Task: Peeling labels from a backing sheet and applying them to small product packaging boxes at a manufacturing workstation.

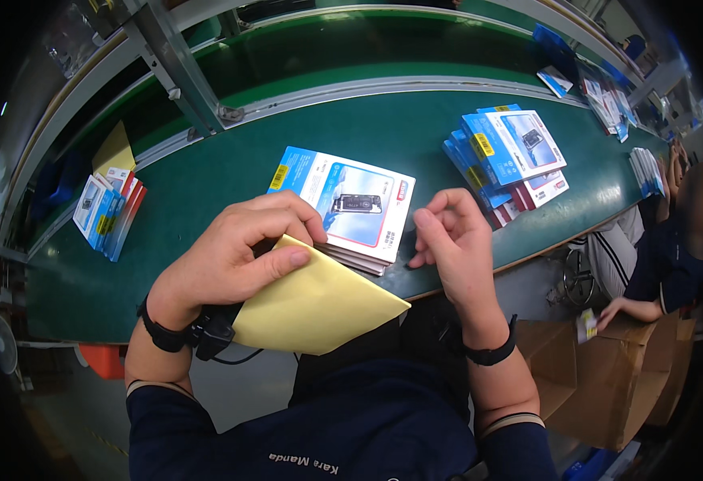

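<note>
My left hand (247, 248) is closed on a yellow sheet of paper (319, 305), its thumb on top and the sheet slanting down toward my lap. Right in front of me lies a short stack of flat blue-and-white boxes (359, 204); the top one carries a picture of a dark device and a yellow label at its left end. The knuckles of my left hand are by the stack's near left edge. My right hand (455, 244) is just right of the stack, fingers curled and thumb close to the index finger. Anything between those fingers is too small to make out.
Further right on the green table (231, 164) is a pile of similar boxes (520, 148). Another pile (109, 210) stands at the left. A metal rail (351, 90) runs along the back. To the right, a person (672, 264) is beside open cardboard cartons (608, 377).
</note>
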The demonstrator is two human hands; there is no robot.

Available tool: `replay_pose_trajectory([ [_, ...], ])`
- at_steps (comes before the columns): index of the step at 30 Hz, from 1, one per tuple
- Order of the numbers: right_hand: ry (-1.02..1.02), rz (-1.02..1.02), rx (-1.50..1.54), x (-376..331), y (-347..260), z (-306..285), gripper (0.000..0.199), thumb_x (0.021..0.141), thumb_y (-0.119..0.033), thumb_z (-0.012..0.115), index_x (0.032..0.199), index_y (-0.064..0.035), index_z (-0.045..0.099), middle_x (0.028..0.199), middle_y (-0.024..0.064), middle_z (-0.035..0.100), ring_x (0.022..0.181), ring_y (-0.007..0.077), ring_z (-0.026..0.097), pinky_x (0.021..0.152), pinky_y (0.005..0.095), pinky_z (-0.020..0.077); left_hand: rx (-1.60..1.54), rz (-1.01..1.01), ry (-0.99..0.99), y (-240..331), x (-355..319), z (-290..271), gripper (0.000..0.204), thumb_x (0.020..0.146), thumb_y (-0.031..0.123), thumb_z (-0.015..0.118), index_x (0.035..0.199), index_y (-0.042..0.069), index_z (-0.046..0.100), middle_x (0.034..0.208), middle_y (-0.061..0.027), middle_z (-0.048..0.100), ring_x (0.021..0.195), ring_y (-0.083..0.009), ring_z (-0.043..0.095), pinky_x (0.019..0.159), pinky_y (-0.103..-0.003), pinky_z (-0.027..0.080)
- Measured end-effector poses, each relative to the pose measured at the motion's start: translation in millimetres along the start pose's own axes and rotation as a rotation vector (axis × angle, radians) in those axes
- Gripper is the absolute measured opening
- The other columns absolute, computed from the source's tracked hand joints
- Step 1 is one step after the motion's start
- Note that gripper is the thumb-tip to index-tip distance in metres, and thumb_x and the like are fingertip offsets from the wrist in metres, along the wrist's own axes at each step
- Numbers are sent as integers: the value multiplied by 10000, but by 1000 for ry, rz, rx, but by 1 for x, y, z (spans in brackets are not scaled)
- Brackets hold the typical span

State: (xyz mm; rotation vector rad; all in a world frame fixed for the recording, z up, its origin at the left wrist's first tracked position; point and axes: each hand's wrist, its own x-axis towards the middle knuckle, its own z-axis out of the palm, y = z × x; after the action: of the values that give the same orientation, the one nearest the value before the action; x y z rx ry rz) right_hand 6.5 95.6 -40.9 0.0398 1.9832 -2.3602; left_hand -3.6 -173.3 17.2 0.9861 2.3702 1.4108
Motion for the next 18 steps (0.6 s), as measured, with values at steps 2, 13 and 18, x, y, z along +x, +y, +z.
replay_pose_trajectory([
  [2, 51, -176, -134, -10, 8, -3, 117, 906, -68, 681, 949, -12, 588, 757, 15, 596, 667, 74, 578, 571, 228, 516, -19, -25, 3, 4, 0, -3, 197, 888, 187, 636, 806, 9, 623, 1006, -111, 644, 933, -208, 595, 834, -325, 458],
  [13, 12, -753, -1037, -39, 14, 10, 645, 728, 71, 651, 1357, 10, 524, 1301, 210, 509, 1184, 376, 505, 977, 461, 395, 41, -7, 256, 1, -1, -7, 266, 890, 252, 650, 782, 13, 609, 1170, -171, 620, 1047, -226, 573, 931, -345, 423],
  [18, -53, -658, -1102, -44, 24, 19, 769, 745, 96, 575, 1460, 105, 293, 1478, 308, 332, 1372, 454, 349, 1092, 534, 301, -16, -112, 138, 4, -1, -11, 264, 901, 235, 647, 783, 3, 604, 1198, -182, 632, 1152, -281, 571, 1011, -395, 402],
])
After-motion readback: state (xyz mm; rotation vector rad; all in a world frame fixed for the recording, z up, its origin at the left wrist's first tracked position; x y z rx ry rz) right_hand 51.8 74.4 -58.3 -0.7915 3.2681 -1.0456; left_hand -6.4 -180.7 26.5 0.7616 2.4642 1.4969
